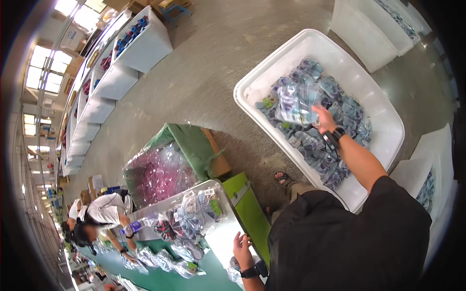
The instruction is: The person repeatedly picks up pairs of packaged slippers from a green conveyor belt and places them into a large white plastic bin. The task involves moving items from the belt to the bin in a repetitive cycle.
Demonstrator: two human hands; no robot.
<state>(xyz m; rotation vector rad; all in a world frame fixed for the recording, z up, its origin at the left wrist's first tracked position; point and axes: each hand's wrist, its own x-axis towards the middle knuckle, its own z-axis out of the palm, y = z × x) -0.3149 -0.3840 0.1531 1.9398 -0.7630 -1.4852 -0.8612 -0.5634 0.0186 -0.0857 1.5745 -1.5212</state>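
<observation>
My right hand [324, 119] grips the edge of a clear plastic bag [295, 104] with pale blue and purple contents that look like footwear. The bag is over the heap of similar bagged blue-grey pairs [335, 140] inside a large white plastic bin [264, 63]. At the lower middle my left hand [242, 250] hovers by the edge of the white tabletop [221, 237], fingers loosely apart and holding nothing. Close to it, more clear bags of grey footwear [189, 216] lie on the table, some with green labels.
A green-lined box [182, 145] holds pink items under clear plastic. At the left, a co-worker in a white shirt [109, 208] leans over the green table [160, 279]. White bins [145, 46] line the far left, and another [364, 34] stands far right. A green panel [250, 208] borders the table.
</observation>
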